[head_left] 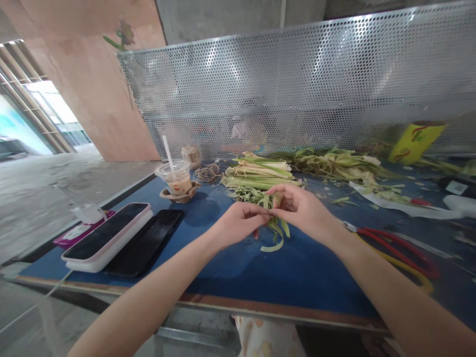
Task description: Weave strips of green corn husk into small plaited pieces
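My left hand and my right hand meet above the blue table. Their fingertips pinch a bunch of thin green leaf strips, whose curled ends hang below the fingers. Both hands have their fingers closed, and part of the bunch is hidden behind them. Just beyond lies a pile of pale green stalks, with small, shredded greenery at its near side.
Left are a drink cup, twine, a pink-edged phone and a black phone. Right are red-and-yellow-handled scissors, dry leaves and a yellow roll. A perforated metal panel stands behind.
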Available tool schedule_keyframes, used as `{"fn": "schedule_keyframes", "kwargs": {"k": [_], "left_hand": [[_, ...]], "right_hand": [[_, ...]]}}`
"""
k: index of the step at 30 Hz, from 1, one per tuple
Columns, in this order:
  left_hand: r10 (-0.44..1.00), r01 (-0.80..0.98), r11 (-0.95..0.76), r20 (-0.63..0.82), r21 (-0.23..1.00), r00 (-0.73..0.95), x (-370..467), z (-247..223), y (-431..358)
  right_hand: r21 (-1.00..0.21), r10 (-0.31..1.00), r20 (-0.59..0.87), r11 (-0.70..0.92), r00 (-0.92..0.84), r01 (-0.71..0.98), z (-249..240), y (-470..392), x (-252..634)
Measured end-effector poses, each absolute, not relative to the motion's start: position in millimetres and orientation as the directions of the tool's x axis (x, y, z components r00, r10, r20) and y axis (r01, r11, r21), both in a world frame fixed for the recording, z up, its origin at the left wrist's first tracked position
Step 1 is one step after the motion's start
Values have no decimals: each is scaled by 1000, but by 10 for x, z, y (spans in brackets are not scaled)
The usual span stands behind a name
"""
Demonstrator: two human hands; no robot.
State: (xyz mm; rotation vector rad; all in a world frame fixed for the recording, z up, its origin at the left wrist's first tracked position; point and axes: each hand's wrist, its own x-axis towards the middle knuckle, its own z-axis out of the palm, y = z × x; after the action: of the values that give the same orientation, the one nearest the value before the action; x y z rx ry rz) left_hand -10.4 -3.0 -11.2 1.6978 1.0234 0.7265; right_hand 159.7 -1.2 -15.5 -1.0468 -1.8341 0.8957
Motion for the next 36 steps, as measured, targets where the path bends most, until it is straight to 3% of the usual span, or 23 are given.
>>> {"fn": "schedule_keyframes", "kwargs": {"k": [8,11,16,18,20,22,25,27,32,36], "left_hand": [[879,289,-222,62,931,473,-124,-141,-14],[887,289,-219,67,932,456,-125,-160,-1],[898,324,-207,47,923,438,-111,-163,-4],[898,341,-208,41,917,439,-109,-171,-1],[891,324,-200,34,925,453,-112,-184,10],[886,294,-179,23,939,463,-121,-194,27],[900,295,-168,24,941,436,-147,-193,63],[908,307,-180,37,935,417,-166,-183,91],[924,275,-165,51,947,379,-198,-172,139],[915,291,-196,67,936,398,-207,-182,150]], "right_hand": [[-860,903,338,411,-267,302,-72,-64,1581],[-885,892,377,426,-251,185,-62,-71,1583],[-888,888,452,440,-79,-134,-63,-52,1616],[-880,882,463,446,-88,-163,-50,-65,1626],[-867,854,499,492,-147,-80,-28,-87,1640],[-799,799,554,589,-235,117,-4,-96,1681],[-516,679,542,734,-495,442,20,-58,1813],[-337,639,454,768,-621,545,17,-20,1910],[-179,599,380,795,-705,580,-11,-52,1951],[-261,542,422,840,-727,475,45,-145,1861]]}}
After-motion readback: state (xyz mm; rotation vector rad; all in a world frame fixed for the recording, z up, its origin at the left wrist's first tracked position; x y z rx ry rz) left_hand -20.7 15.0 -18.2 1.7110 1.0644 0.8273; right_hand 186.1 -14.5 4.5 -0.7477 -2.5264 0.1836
